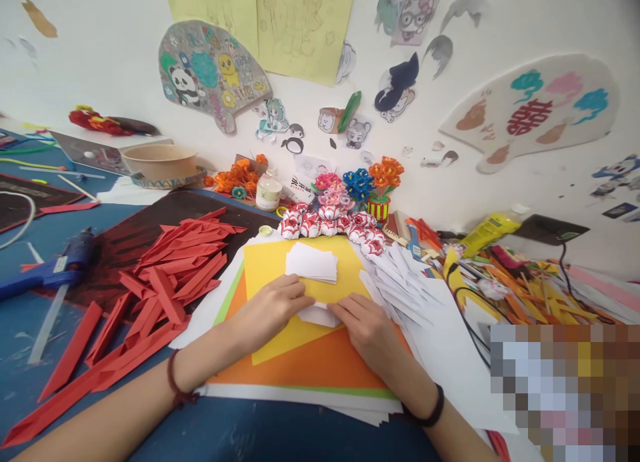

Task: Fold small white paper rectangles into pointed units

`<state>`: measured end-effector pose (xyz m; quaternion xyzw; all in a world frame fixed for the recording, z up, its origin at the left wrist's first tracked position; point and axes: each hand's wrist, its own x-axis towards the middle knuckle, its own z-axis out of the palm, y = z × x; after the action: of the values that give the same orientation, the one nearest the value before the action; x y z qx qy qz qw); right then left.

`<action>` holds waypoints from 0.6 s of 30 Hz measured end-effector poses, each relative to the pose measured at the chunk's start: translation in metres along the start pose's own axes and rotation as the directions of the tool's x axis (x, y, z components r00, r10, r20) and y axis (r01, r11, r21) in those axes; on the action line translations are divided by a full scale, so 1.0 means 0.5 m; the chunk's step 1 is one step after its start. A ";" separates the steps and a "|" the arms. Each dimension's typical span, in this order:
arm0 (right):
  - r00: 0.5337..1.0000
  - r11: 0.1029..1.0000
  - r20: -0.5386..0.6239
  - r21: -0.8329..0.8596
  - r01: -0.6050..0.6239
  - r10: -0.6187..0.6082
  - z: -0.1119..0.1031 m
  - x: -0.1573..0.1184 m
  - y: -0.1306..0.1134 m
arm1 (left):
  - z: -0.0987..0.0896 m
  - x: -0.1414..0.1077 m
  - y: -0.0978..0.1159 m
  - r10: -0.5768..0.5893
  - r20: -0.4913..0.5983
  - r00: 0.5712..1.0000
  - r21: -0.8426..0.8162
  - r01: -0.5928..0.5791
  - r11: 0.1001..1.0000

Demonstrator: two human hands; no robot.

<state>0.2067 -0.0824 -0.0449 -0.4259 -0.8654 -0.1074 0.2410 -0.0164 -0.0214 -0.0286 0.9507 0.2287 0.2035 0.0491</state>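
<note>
A small piece of white paper (319, 315), its upper edge folded, lies over the yellow sheet (270, 255). My left hand (275, 305) pinches its left end, and my right hand (363, 325) holds its right end with bent fingers. Just above them a stack of white paper slips (311, 261) rests on the yellow sheet. Beneath is an orange sheet (300, 367), with green and white sheets showing at the edges. Red and white paper flowers (327, 222) stand in a row behind the stack.
Folded red strips (165, 289) are heaped at the left, near a blue glue gun (60, 269). Folded white strips (400, 282) lie at the right, with yellow and orange strips (545, 295) beyond. A bottle (269, 190) and a round container (160, 163) stand behind.
</note>
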 end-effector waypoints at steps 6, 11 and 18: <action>0.998 0.994 0.018 -0.085 0.067 -0.066 0.000 0.004 0.000 | -0.011 0.004 0.006 0.076 0.069 0.995 0.142 -0.085 0.986; 0.988 0.971 0.031 -0.183 0.153 -0.150 -0.010 0.012 -0.008 | -0.001 0.003 0.006 0.158 0.067 0.985 0.273 -0.170 0.947; 0.987 0.967 0.041 -0.197 0.161 -0.156 -0.013 0.017 -0.013 | 0.006 0.003 0.006 0.190 0.073 0.979 0.338 -0.203 0.919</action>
<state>0.1994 -0.0831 -0.0352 -0.3786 -0.8847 -0.2070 0.1766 -0.0129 -0.0236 -0.0301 0.9666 0.1632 0.1456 -0.1338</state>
